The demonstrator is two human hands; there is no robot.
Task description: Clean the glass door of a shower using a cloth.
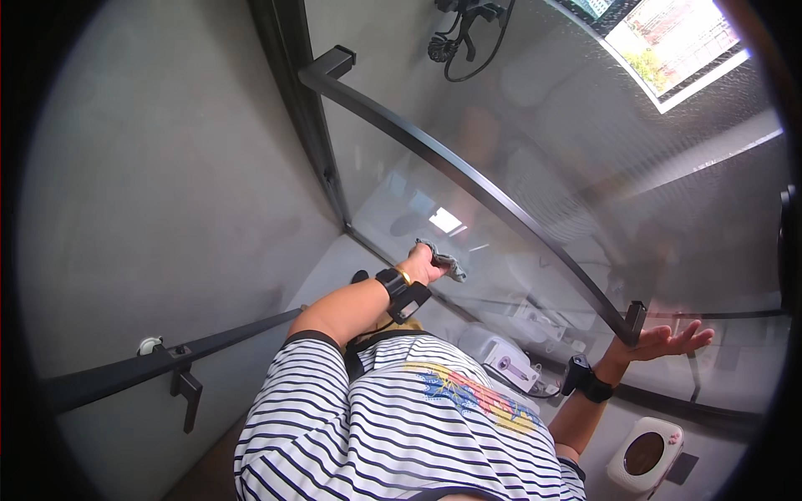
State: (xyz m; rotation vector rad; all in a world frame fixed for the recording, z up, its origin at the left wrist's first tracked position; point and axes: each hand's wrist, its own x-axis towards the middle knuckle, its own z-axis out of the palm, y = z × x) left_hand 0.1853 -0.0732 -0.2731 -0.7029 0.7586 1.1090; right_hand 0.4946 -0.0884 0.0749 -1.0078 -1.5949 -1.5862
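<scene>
My left hand [427,262] grips a crumpled grey-green cloth [452,266] close to the lower part of a clear glass shower panel [388,206]. Whether the cloth touches the glass is hard to tell. My right hand [673,341] is palm up with its fingers apart and holds nothing. It is beside the end of a long dark metal bar handle [495,188] mounted across the glass; part of the hand is hidden by that end. Black devices are strapped to both wrists.
A dark-framed door with a lever handle [188,397] stands at left. Beyond the glass hangs a black shower fitting with a hose [467,37]. A boxed appliance [510,366] and a white oval-windowed dispenser [645,454] are at lower right. A dark frame [332,175] borders the panel.
</scene>
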